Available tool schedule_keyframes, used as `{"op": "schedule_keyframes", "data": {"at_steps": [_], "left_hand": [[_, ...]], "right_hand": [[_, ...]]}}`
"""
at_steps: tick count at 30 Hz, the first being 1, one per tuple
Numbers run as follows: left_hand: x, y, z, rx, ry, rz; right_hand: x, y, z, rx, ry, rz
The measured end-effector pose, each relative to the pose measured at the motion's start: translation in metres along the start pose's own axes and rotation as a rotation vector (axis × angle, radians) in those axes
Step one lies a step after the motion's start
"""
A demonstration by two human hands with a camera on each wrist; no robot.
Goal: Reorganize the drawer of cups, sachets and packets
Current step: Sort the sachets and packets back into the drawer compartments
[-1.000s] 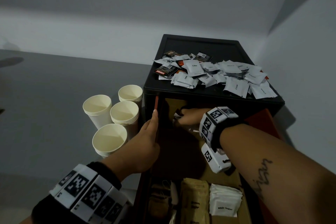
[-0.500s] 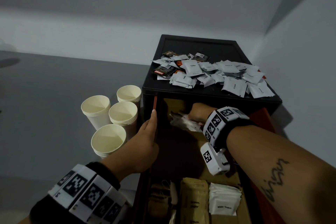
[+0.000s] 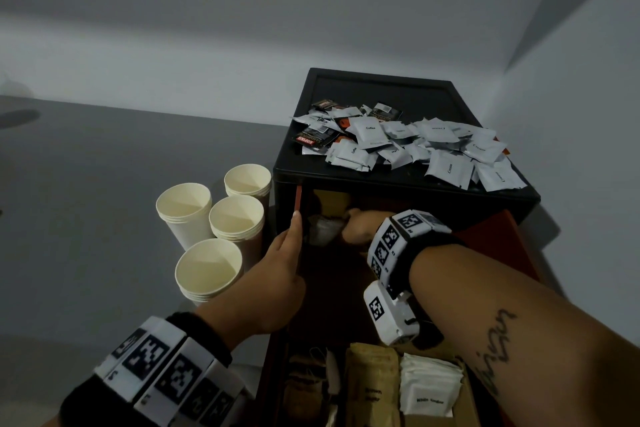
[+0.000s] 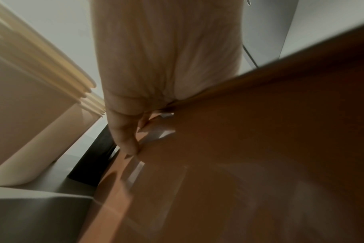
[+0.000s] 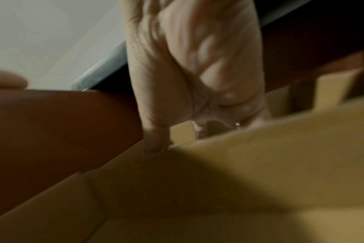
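Note:
A red drawer stands pulled out of a black cabinet. My left hand grips the drawer's left wall, thumb straight along its edge; the left wrist view shows the thumb outside the orange wall. My right hand reaches deep under the cabinet top and holds a bunch of white sachets. Its fingers curl down onto the cardboard liner in the blurred right wrist view. Near the drawer's front lie brown packets and white sachets.
A loose pile of white and dark sachets covers the cabinet top. Several stacks of paper cups stand on the grey floor just left of the cabinet, close to my left hand. A white wall runs along the right side.
My right hand has taken hold of white sachets at the back of the drawer and shifted a little with them. My left hand has stayed on the drawer wall.

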State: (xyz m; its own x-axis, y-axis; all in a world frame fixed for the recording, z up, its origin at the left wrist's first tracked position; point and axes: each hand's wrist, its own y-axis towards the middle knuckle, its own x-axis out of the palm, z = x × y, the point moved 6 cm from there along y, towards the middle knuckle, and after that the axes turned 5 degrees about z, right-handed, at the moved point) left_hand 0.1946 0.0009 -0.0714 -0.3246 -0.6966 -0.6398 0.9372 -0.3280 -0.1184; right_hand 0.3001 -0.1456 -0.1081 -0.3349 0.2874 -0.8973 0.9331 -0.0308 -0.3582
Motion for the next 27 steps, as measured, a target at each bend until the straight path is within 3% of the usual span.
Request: {"op": "schedule_keyframes", "data": {"at_steps": [5,14,18,27], "left_hand": [[0.0,0.001,-0.003,0.013,0.01,0.006],[0.001,0.001,-0.003,0.011,0.02,0.008],[0.001,0.0,-0.003,0.004,0.005,-0.005],[-0.001,0.0,-0.002,0.006,0.002,-0.002]], "right_hand": [[0.004,0.002,-0.011,-0.019,0.053,0.026],[0.014,0.008,-0.03,-0.059,0.271,-0.071],[0.016,0.014,-0.031,-0.06,0.416,-0.035],[0.023,0.022,-0.033,-0.026,0.725,-0.116]]}}
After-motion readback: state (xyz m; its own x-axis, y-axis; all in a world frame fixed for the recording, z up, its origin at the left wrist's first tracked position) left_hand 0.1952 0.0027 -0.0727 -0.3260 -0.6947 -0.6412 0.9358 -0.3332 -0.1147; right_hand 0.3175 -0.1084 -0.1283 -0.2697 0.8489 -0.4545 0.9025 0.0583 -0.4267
